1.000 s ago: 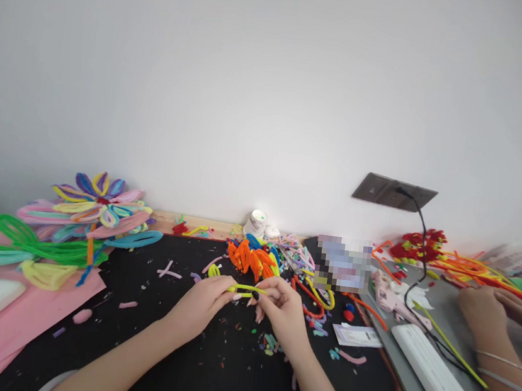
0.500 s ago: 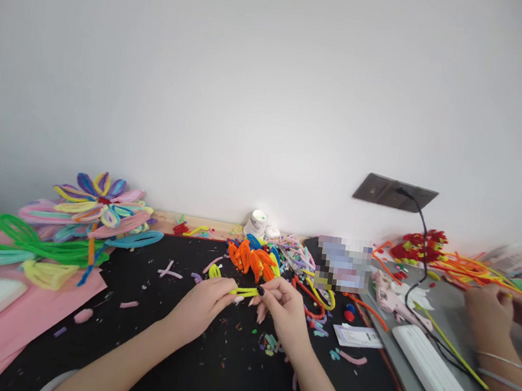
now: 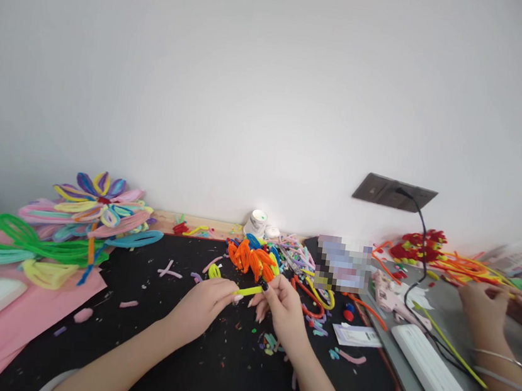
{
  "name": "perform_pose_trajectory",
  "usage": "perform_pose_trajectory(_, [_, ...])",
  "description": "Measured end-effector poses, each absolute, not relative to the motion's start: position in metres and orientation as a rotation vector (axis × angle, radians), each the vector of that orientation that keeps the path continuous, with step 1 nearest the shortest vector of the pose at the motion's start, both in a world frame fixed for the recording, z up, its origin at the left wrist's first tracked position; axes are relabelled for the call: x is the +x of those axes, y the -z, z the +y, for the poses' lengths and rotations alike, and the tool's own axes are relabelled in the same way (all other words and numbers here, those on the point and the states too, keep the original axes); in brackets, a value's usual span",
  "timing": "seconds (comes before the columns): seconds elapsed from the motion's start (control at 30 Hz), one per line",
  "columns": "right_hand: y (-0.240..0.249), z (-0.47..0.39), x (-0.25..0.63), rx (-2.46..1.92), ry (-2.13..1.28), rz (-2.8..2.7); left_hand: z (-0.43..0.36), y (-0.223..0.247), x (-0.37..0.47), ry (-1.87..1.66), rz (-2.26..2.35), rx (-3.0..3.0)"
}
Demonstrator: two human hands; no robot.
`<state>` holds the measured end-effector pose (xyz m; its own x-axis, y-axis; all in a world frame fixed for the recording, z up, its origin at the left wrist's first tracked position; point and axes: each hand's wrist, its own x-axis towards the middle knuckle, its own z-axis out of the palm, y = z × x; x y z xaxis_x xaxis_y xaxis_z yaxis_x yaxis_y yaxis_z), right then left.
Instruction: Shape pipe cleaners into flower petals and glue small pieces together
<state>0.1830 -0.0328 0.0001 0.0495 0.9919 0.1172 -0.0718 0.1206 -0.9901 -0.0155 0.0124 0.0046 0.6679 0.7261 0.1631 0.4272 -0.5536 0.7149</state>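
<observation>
- Pinching one end of the yellow pipe cleaner: left hand, back upward
- Right hand clamped on its other end, fingers bent
- Forearms converging over the black mat

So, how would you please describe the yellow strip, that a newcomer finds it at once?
Find the black mat, then the wearer's left hand and right hand above its middle. The yellow strip spans the gap between them, just nearer than the orange loops. Unlike the yellow loop lying beyond the left hand, it is held by both hands.
</observation>
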Motion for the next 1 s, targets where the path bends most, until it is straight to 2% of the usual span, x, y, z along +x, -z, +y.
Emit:
perform_pose_trajectory(0.47, [0.002, -0.036, 0.184, -1.173, -0.954, -1.306, 0.012, -0.002, -0.017, -0.397, 0.861, 2.399])
perform_pose_trajectory(1.0, [-0.008, -0.039, 0.184, -1.220, -0.876, -1.348, 0.008, -0.013, -0.016, -0.417, 0.831, 2.264])
